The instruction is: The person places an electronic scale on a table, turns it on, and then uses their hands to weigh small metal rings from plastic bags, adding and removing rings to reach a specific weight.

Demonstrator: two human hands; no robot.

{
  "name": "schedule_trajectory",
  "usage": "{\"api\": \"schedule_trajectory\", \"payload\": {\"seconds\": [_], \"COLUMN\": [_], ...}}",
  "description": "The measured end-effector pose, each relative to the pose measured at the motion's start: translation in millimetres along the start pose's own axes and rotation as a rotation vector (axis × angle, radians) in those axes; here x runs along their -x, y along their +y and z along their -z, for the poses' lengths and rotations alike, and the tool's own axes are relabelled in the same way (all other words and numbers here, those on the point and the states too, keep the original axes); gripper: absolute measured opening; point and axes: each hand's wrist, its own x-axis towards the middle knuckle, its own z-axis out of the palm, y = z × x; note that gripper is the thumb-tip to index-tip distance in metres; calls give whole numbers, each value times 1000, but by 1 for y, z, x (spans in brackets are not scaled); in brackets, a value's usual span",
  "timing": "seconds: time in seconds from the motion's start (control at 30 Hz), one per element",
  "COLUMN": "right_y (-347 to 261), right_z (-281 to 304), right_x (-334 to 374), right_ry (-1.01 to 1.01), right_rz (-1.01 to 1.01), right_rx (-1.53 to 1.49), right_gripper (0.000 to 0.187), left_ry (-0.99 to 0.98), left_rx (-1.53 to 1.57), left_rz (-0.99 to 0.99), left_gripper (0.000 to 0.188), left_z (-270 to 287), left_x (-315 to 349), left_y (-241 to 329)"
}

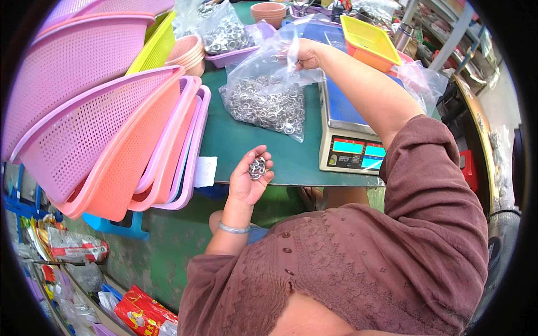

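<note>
My left hand [244,187] is cupped palm up near the table's front edge, its fingers curled around a small heap of silvery metal rings [257,168]. Farther out, my right hand [307,55] grips the upper part of a clear plastic bag [255,66]; its fingertips are partly hidden behind the film. Many more metal rings [266,105] of the same look fill the bottom of this bag, which rests on the green table [224,134]. A counting scale [354,151] with a blue pan and lit displays stands under my right forearm.
Pink, purple and orange perforated baskets [95,123] stand nested along the left. A white paper tag [205,171] hangs at the table edge. Behind are another bag of rings [227,36], stacked terracotta-coloured pots [188,53] and a yellow basket [367,40] beyond the scale.
</note>
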Motion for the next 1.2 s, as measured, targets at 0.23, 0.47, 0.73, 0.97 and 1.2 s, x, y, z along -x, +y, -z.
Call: {"api": "schedule_trajectory", "payload": {"seconds": [0.23,0.47,0.73,0.97,1.2], "right_y": [-23,56,132,147,165], "right_z": [23,-100,-130,-127,-65], "right_x": [114,221,228,236,296], "right_ry": [145,92,386,442,607], "right_rz": [202,546,958,1134,1094], "right_rx": [170,880,979,677,670], "right_gripper": [10,14,12,22,19], "left_ry": [-133,-134,-101,-173,127], "left_rx": [157,169,198,109,249], "left_rz": [172,238,185,125,212], "left_gripper": [31,47,34,27,23], "left_z": [-32,-82,-54,-59,-59], "left_x": [-6,7,18,17,7], "left_y": [-16,-62,-81,-84,-77]}}
